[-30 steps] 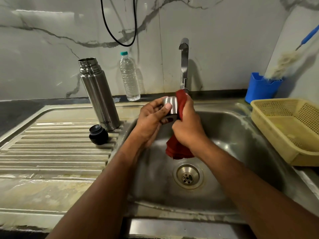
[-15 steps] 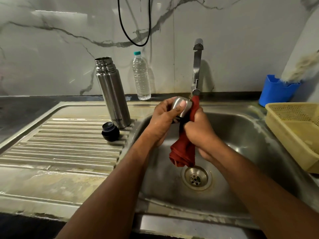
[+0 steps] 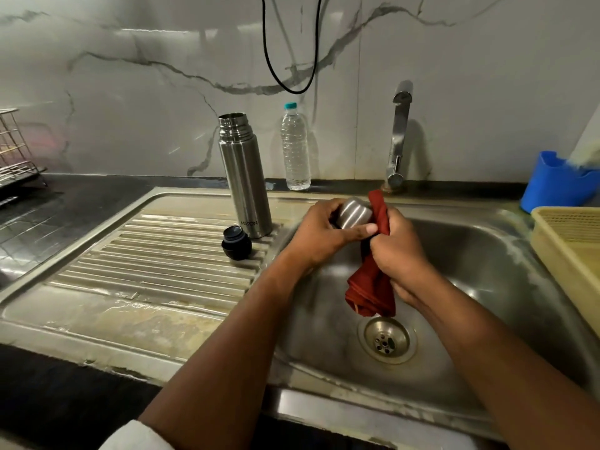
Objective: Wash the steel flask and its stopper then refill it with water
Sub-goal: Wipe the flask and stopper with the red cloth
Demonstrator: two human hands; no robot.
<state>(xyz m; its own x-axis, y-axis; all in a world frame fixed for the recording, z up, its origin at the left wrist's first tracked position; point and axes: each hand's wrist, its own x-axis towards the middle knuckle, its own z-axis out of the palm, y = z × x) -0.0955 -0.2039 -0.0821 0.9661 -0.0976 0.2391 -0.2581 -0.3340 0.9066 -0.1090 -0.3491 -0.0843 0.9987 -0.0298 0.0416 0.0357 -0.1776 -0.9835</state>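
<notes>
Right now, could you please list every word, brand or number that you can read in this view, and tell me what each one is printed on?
"MILTON": printed low on the body of the steel flask, which stands upright on the draining board.
The clear plastic bottle by the wall shows no readable label.
The black stopper, steel cap and red cloth show no text.

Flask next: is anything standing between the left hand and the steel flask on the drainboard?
Nothing visible stands between them. The steel flask stands upright on the drainboard, left of the left hand; the black stopper sits in front of its base, off that line. The hand itself grips a steel cup.
</notes>
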